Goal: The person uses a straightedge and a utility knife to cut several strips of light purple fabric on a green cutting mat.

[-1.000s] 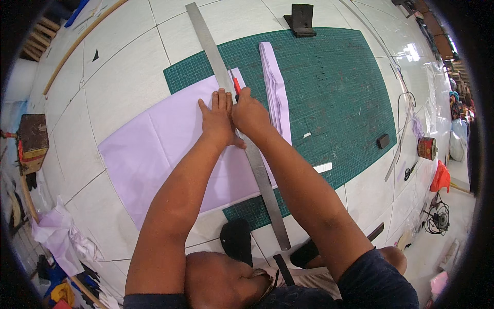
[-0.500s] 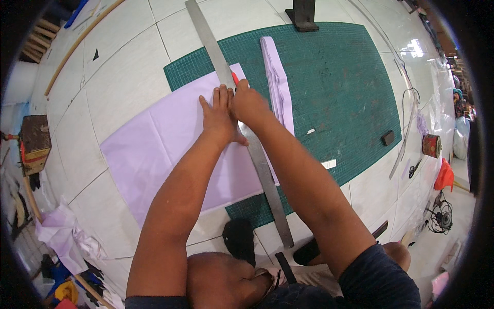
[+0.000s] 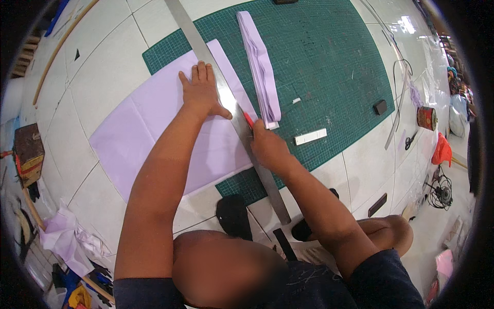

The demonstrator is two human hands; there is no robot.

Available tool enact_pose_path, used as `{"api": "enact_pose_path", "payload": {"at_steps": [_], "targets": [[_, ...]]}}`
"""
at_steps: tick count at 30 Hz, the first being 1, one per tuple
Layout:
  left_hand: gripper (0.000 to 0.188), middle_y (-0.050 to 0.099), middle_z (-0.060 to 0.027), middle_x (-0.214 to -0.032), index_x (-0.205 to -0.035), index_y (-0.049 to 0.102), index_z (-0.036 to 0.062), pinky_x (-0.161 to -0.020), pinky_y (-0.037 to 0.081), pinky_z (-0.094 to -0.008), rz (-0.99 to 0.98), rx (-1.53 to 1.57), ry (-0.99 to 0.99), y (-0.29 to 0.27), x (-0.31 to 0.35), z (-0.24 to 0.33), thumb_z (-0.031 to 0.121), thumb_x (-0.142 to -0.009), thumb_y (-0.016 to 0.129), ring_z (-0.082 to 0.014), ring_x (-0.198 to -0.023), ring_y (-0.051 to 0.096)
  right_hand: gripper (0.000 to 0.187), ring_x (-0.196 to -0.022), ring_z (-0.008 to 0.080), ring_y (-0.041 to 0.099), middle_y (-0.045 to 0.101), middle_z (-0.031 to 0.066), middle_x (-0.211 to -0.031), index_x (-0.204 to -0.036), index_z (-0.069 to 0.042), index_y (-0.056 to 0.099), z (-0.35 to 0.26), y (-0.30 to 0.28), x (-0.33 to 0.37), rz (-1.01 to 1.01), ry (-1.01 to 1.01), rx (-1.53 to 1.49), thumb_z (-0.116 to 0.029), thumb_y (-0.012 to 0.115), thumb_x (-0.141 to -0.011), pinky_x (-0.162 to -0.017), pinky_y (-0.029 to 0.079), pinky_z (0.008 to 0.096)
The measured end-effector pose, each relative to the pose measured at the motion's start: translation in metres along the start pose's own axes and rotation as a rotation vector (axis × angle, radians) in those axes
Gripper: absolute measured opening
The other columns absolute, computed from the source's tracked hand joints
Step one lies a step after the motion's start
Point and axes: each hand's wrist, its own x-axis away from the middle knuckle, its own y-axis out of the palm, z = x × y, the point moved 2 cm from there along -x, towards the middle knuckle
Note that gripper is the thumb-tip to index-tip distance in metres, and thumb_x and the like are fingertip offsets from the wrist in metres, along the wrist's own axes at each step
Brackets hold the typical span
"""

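Observation:
My left hand lies flat with fingers spread on a lilac folded cloth, its thumb reaching onto a long metal ruler. The ruler runs slantwise across the cloth and past its near edge. Just right of the ruler, my right hand is closed round a red cutter; the blade cannot be made out. A narrow strip of the cloth shows along the ruler's right side. Beside it a long folded lilac strip rests on the green cutting mat.
A white oblong piece and a dark block lie on the mat. Scissors, a round tin and a red bag are to the right. A wooden stick and a worn box are at left.
My right hand has slid down along the ruler toward me with the red cutter, away from my left hand. The left hand still presses the cloth and ruler. The whole view has shifted.

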Motion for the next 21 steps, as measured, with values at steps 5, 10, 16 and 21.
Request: {"api": "enact_pose_path", "payload": {"at_steps": [5,10,16,21], "targets": [[0.152,0.016,-0.0221,-0.16,-0.153,0.012,-0.0028,-0.115,0.016,-0.0639,0.012,0.007,0.002,0.002,0.002,-0.006,0.066,-0.04,0.086,-0.0352,-0.149,0.018,0.025,-0.084,0.0484,0.066,0.067,0.0299,-0.09,-0.111,-0.002,0.039,0.048,0.032,0.088,-0.101,0.148,0.039,-0.02,0.047,-0.096,-0.076,0.052,0.0556],[0.152,0.016,-0.0227,-0.16,-0.154,0.012,-0.0028,-0.115,0.015,-0.0643,-0.01,0.002,0.016,0.001,0.0,-0.001,0.068,-0.04,0.085,-0.0353,-0.149,0.018,0.019,-0.082,0.0457,0.067,0.067,0.0263,-0.083,-0.107,-0.003,0.041,0.088,0.053,0.151,-0.119,0.187,0.111,-0.013,0.046,-0.092,-0.074,0.051,0.0564],[0.129,0.032,-0.0219,-0.152,-0.146,0.032,-0.0032,-0.114,0.021,-0.0612,0.084,0.014,0.026,-0.007,-0.003,-0.006,0.069,-0.051,0.08,-0.0359,-0.143,0.03,0.021,-0.078,0.0488,0.063,0.064,0.0272,-0.082,-0.106,-0.002,0.041,0.091,0.03,0.163,0.149,0.179,0.023,-0.014,0.052,-0.091,-0.071,0.049,0.0571],[0.051,0.059,-0.014,-0.123,-0.115,0.067,0.0056,-0.1,0.039,-0.053,0.397,0.275,-0.098,-0.031,-0.054,-0.023,0.044,-0.081,0.069,-0.0329,-0.118,0.052,0.027,-0.08,0.0509,0.061,0.061,0.03,-0.086,-0.109,-0.003,0.039,0.099,0.025,0.156,0.19,0.134,-0.2,-0.019,0.056,-0.096,-0.067,0.045,0.0555]]}}
